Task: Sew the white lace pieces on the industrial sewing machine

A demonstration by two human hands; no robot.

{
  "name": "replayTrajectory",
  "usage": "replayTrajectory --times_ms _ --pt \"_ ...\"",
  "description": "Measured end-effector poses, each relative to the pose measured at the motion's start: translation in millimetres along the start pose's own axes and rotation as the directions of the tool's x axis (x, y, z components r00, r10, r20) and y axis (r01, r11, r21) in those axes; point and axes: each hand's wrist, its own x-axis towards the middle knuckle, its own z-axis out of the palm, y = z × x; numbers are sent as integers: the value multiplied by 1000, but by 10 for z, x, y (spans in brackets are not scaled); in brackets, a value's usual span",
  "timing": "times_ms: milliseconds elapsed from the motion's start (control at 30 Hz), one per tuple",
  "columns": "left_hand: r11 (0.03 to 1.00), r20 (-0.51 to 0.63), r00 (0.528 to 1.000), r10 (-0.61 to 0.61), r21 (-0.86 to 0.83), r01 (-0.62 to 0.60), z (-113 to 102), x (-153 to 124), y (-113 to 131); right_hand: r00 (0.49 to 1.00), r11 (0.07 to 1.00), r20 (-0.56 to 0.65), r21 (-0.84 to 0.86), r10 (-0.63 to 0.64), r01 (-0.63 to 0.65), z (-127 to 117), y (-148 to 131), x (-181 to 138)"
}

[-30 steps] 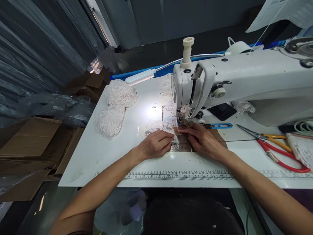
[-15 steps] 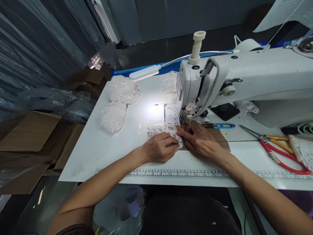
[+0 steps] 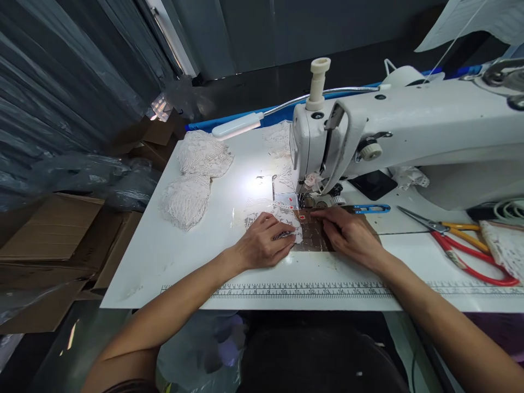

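My left hand (image 3: 268, 240) lies over a white lace piece (image 3: 295, 219) in front of the presser foot, its fingers curled onto the lace's right edge. My right hand (image 3: 351, 233) rests on the brown plate (image 3: 313, 237) of the machine bed, apart from the lace. Its index finger stretches left toward the needle area, the thumb stands apart and nothing shows in its grasp. The white sewing machine (image 3: 393, 125) stands just behind both hands. The lace part under my left palm is hidden.
White lace cups (image 3: 190, 199) lie at the table's left, with more lace (image 3: 280, 139) behind the needle. Blue thread snips (image 3: 371, 208) and red-handled scissors (image 3: 470, 256) lie right. A lamp (image 3: 238, 126) overhangs the table; a printed ruler (image 3: 295, 292) runs along its front. Cardboard boxes (image 3: 49, 226) stand left.
My right hand has moved right, off the lace, and its index finger has straightened. More of the brown plate shows. My left hand stays on the lace. The view has shifted slightly.
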Motion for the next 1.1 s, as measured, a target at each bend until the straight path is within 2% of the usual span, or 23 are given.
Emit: replayTrajectory --times_ms 267,600,767,867,1000,1100 --pt "999 -28 999 40 -14 -41 -11 44 22 972 967 131 -137 -196 214 59 15 -38" --pt "999 23 999 46 1 -46 -2 40 10 978 966 134 -186 -157 181 94 -28 -38" --pt "999 40 999 11 -46 -9 14 28 -10 983 993 143 2 -113 114 -13 -15 -39" --pt "996 24 1000 -3 -90 5 25 26 -18 960 985 222 58 -171 162 -94 0 -30" --pt "983 -35 997 -67 -175 60 31 35 -24 917 955 289 -30 -274 295 -121 -17 -18" --pt "982 -55 995 -87 -172 77 18 51 -18 907 940 300 -80 -294 331 -110 -45 -20"
